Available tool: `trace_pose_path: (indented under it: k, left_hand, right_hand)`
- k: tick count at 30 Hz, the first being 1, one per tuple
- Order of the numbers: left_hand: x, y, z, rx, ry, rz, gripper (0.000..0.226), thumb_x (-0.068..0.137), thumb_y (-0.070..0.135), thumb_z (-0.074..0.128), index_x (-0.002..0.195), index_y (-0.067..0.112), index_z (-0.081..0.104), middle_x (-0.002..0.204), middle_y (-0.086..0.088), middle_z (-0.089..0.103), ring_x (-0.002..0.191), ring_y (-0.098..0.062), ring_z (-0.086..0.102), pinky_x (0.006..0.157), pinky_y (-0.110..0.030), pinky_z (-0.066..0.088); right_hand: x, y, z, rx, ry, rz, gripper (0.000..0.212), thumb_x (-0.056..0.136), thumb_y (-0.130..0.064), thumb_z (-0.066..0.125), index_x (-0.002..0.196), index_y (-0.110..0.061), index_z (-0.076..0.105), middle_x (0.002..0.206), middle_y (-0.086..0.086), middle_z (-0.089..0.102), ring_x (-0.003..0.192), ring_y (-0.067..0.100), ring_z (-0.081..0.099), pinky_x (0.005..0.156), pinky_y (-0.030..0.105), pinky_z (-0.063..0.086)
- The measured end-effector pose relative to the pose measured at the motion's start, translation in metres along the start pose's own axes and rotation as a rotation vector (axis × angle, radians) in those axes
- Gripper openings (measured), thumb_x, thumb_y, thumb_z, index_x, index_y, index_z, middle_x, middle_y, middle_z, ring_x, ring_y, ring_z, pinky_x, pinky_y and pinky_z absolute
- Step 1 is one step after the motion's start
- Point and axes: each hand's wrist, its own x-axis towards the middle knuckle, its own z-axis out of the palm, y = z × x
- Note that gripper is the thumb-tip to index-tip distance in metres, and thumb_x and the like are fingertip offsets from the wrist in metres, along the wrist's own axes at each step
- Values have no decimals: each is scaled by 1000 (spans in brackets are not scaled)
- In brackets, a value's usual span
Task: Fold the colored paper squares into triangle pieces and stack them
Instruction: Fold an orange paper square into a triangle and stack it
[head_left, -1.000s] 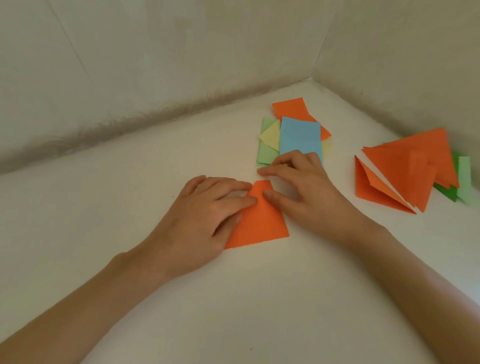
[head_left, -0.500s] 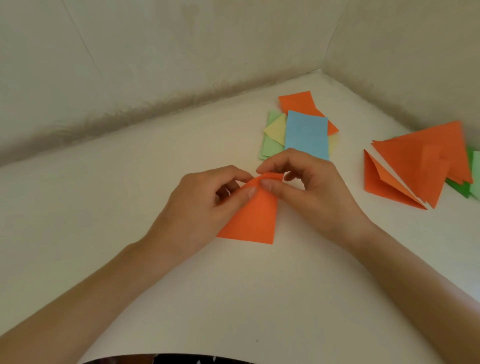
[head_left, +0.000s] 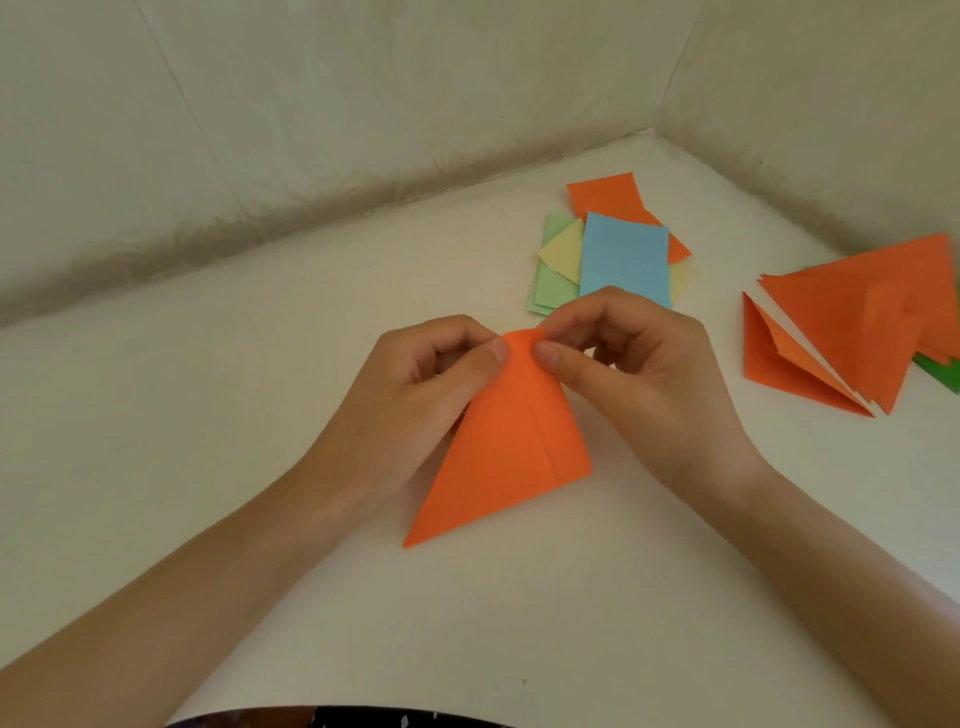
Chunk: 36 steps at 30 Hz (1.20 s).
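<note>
At centre frame, the left hand (head_left: 415, 384) and right hand (head_left: 639, 374) each pinch the top tip of the folded orange paper (head_left: 511, 447), lifting it to work that corner. Unfolded squares (head_left: 623, 254) wait behind; finished orange triangles (head_left: 852, 322) pile at right.

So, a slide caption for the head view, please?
Left hand and right hand pinch the top of the orange paper.

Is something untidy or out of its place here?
Yes. The stack of folded orange paper triangles at the right is fanned out, corners not aligned, with a green paper piece poking out beneath. The unfolded coloured paper squares also lie askew.
</note>
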Motion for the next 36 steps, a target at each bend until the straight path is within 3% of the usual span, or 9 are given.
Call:
trace_pose_path:
  k: [4,7,9,16,18,21,24,28,36]
  left_hand:
    - [-1,2,0,-17,-9,42,20,85,25,54,71,18,66,66,8,60,60,-4,52,57,-14,40]
    - [-2,4,0,-30,-12,87,23,92,13,54,72,15,65,63,13,58,58,2,50,56,-9,38]
    - [-2,5,-1,-51,-12,110,23,93,10,53,72,12,63,61,13,55,55,2,47,54,-8,35]
    - [-6,5,-1,-108,-66,193,19,91,15,49,79,4,60,64,-5,52,57,-6,46,54,-13,38]
    - [-6,6,1,-91,-60,212,17,91,14,52,79,8,61,63,3,55,57,-2,50,54,-11,39]
    - [-5,7,1,-52,-29,216,15,90,17,54,77,14,62,61,16,59,57,4,51,56,-7,38]
    - [-5,8,0,-24,-6,229,15,88,20,53,76,17,61,60,19,58,56,5,51,56,-6,37]
    - [-5,6,1,26,1,281,12,88,24,54,81,21,63,68,20,61,62,5,55,59,-6,39]
    - [-5,0,4,-22,70,336,5,80,22,63,85,21,64,77,18,65,72,4,60,66,-8,44]
  right_hand:
    - [-4,1,2,-283,37,-282,8,84,-13,65,87,-21,67,80,-15,64,80,4,58,75,13,40]
    - [-4,5,0,-528,83,-622,9,87,-5,63,87,-1,71,83,9,68,76,28,62,70,38,48]
    - [-1,7,-2,-623,93,-745,9,86,0,63,86,2,72,83,14,69,73,34,63,62,46,46]
    - [0,8,-5,-810,62,-906,11,83,8,64,91,6,71,87,17,70,74,35,65,61,45,47]
    - [0,8,-6,-812,57,-916,11,82,8,65,91,7,71,88,18,70,75,35,65,62,46,48]
    - [-2,5,-6,-672,14,-827,14,86,3,59,94,5,70,92,14,70,80,32,64,69,44,47]
    - [-9,0,-6,-287,-25,-441,19,91,-16,51,100,-10,67,94,1,68,90,17,62,79,29,45]
    - [-10,-7,2,199,-58,32,9,81,-25,67,85,-16,66,77,-8,66,76,7,60,69,24,47]
    - [-10,-12,5,352,10,114,5,75,-17,67,79,-15,67,74,-6,67,75,10,61,71,23,50]
